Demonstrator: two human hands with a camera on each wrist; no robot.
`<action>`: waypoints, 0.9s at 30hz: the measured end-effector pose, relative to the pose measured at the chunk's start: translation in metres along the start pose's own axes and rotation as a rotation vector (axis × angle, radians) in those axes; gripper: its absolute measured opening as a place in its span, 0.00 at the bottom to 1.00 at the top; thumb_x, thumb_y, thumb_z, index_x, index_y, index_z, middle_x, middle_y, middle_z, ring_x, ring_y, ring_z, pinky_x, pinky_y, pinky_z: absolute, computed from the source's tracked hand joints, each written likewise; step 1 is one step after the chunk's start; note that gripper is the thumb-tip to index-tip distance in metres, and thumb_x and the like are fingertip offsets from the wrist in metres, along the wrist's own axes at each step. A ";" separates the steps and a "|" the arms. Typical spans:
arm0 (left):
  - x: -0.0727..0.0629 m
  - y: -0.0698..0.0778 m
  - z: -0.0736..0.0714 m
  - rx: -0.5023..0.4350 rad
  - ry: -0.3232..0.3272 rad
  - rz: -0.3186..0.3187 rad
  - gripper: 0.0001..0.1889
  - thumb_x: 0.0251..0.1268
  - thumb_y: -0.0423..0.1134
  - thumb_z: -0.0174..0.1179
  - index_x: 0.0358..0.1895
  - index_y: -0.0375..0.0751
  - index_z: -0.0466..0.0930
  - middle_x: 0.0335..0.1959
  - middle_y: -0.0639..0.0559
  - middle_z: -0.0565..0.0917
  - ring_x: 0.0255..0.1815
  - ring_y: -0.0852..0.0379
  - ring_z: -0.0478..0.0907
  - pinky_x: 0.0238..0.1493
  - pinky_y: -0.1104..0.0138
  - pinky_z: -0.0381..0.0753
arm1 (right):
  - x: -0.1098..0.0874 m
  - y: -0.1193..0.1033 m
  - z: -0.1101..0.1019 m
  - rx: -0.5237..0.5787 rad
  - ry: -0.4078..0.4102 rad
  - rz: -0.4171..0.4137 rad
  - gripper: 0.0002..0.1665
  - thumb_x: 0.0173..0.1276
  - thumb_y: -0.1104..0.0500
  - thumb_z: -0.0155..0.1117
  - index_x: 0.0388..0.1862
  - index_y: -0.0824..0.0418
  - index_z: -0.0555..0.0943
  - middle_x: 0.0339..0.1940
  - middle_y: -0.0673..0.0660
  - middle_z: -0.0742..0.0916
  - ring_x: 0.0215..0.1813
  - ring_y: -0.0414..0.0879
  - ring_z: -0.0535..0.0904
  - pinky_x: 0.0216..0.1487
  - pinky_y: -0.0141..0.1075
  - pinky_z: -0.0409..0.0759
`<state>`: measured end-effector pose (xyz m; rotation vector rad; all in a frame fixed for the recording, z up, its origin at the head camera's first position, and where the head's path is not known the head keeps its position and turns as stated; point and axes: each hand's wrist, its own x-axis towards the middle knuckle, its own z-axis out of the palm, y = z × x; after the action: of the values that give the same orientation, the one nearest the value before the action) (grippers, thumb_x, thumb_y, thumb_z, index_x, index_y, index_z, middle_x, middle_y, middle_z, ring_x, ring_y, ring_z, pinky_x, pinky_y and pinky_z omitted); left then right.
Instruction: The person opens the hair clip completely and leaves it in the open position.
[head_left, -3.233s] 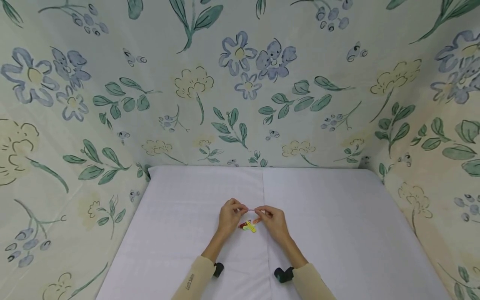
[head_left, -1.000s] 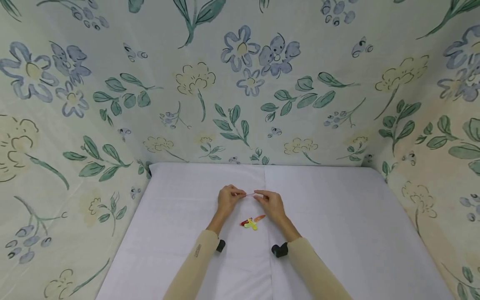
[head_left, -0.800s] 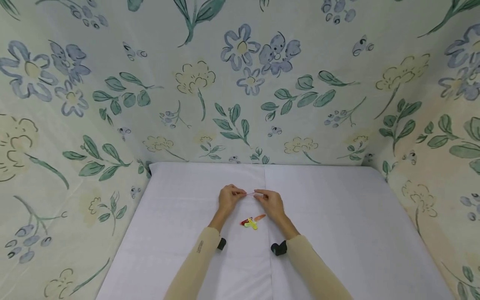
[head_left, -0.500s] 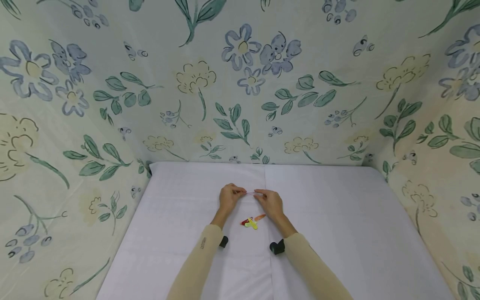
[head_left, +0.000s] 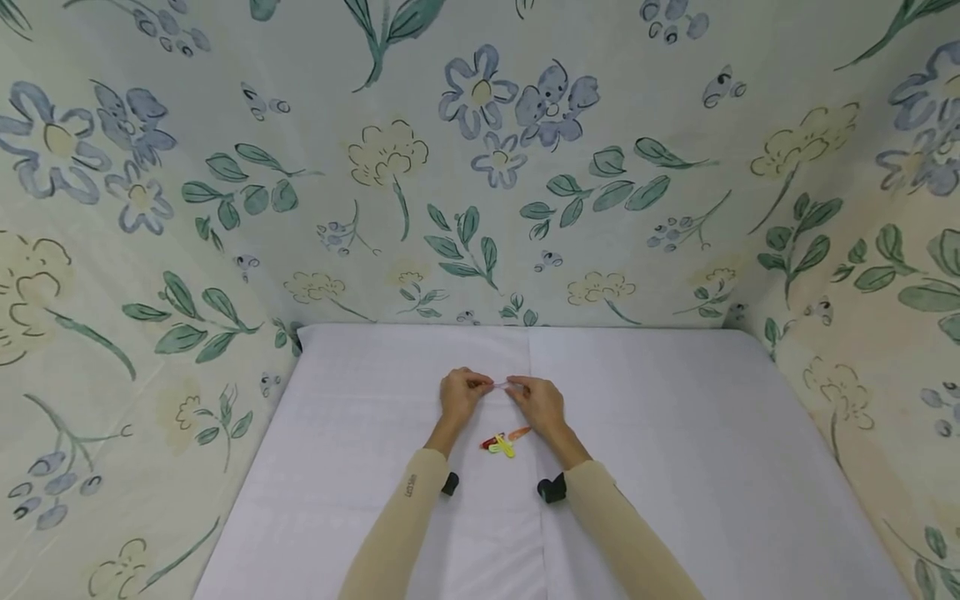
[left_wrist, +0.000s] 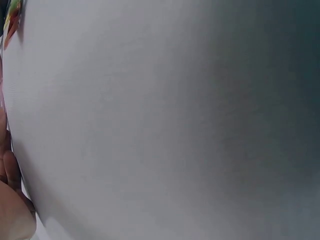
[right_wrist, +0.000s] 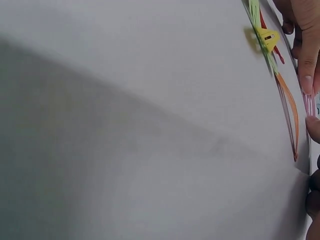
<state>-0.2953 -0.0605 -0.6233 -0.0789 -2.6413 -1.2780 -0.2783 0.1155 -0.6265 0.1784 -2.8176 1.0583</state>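
Note:
In the head view, a slim pink hair clip (head_left: 500,385) is stretched level between my two hands over the white cloth. My left hand (head_left: 461,396) pinches one end with thumb and fingertips, and my right hand (head_left: 540,404) pinches the other. Parallel pink bars of the clip (right_wrist: 309,105) show between fingertips at the right edge of the right wrist view. Nearer to me lie a yellow hair clip (head_left: 501,447), a red hair clip (head_left: 489,442) partly under it, and an orange hair clip (head_left: 519,433). In the left wrist view, only fingers (left_wrist: 12,170) appear at the left edge.
A white cloth (head_left: 645,417) with a centre crease covers the table. Floral fabric (head_left: 480,250) walls it in at the back and both sides. Black wrist cameras (head_left: 552,489) sit at both beige sleeves (head_left: 622,525).
Over about three seconds both hands have moved forward, away from the clips on the cloth, with the pink clip between them. Lately the right fingertips have closed together on its end.

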 end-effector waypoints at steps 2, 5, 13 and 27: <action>-0.001 0.000 0.000 -0.009 0.001 -0.010 0.03 0.55 0.34 0.77 0.33 0.43 0.94 0.31 0.48 0.89 0.33 0.54 0.82 0.37 0.68 0.77 | 0.000 0.000 -0.001 0.001 -0.007 -0.005 0.17 0.71 0.51 0.72 0.56 0.54 0.89 0.15 0.47 0.74 0.20 0.38 0.64 0.24 0.29 0.59; -0.002 0.000 -0.001 -0.027 -0.009 -0.022 0.03 0.56 0.34 0.77 0.34 0.43 0.94 0.32 0.48 0.89 0.34 0.54 0.82 0.37 0.69 0.77 | -0.001 0.001 -0.001 -0.006 -0.019 -0.006 0.18 0.71 0.51 0.71 0.57 0.54 0.88 0.15 0.47 0.73 0.20 0.38 0.63 0.24 0.29 0.59; -0.004 0.001 -0.001 -0.052 -0.016 -0.017 0.03 0.57 0.33 0.76 0.35 0.43 0.93 0.32 0.47 0.89 0.34 0.54 0.82 0.36 0.71 0.76 | -0.003 0.003 -0.002 -0.006 -0.015 -0.024 0.19 0.71 0.51 0.71 0.57 0.55 0.88 0.15 0.47 0.72 0.20 0.38 0.63 0.24 0.30 0.59; -0.006 0.000 -0.007 -0.061 -0.019 -0.051 0.07 0.56 0.33 0.76 0.39 0.40 0.93 0.33 0.46 0.88 0.33 0.55 0.80 0.36 0.71 0.76 | -0.002 0.003 -0.003 0.009 -0.025 -0.025 0.20 0.70 0.51 0.72 0.58 0.55 0.88 0.17 0.48 0.73 0.22 0.39 0.65 0.27 0.31 0.61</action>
<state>-0.2886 -0.0660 -0.6207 -0.0327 -2.6367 -1.3808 -0.2766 0.1200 -0.6263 0.2284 -2.8256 1.0707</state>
